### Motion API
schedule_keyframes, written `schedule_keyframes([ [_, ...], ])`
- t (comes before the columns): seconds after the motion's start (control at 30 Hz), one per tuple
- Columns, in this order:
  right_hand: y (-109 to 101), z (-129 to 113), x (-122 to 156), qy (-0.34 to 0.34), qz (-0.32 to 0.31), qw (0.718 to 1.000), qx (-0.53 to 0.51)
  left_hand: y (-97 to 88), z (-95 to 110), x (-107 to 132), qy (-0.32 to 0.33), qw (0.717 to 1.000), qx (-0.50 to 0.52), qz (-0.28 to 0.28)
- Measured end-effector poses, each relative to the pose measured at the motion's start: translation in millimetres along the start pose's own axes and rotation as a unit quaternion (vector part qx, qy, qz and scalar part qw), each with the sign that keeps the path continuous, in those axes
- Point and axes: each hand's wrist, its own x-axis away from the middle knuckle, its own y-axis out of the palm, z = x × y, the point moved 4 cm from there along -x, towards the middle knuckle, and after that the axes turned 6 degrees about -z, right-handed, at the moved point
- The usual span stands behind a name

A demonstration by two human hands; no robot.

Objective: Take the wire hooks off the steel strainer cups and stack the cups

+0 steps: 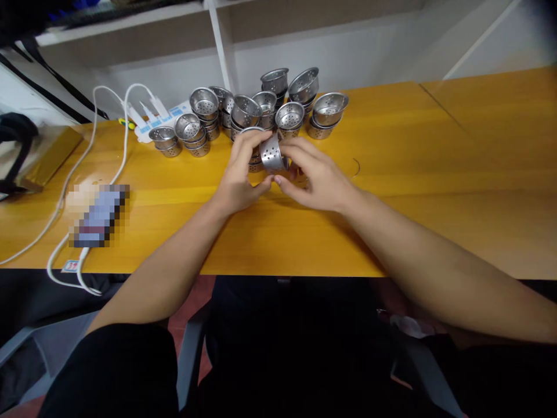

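A small perforated metal strainer basket (270,154) is tipped on its side between my two hands, above the table. My left hand (243,177) curls round its left side, fingertips at the upper edge and thumb below. On the other side my right hand (319,177) grips it with bent fingers, its thumb tip close to the left thumb. Part of the basket is hidden by the right fingers. Just behind the hands stand several stacks of like strainer baskets (246,110), and one stack is partly covered by my left hand.
A white power strip (167,119) with plugged-in cables lies behind the baskets at left. A phone (102,216), blurred out, rests on the wooden table (435,191) with a white cable (61,200) nearby. Shelving (220,46) rises along the back.
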Motion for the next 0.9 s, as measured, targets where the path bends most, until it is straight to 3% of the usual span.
schedule_keyframes([
  [0.23, 3, 0, 0, 0.024, -0.013, 0.999, 0.022, 3.6, 7, 1, 0.027, 0.999, 0.028, 0.004],
  [0.47, 5, 7, 3, 0.032, -0.018, 0.998, 0.057, 11.8, -2, 5, 0.017, 1.0, 0.021, -0.004],
  [0.9, 0, -2, -2, 0.016, -0.001, 1.0, 0.022, 13.7, -12, 7, -0.07, 0.997, 0.023, 0.012],
])
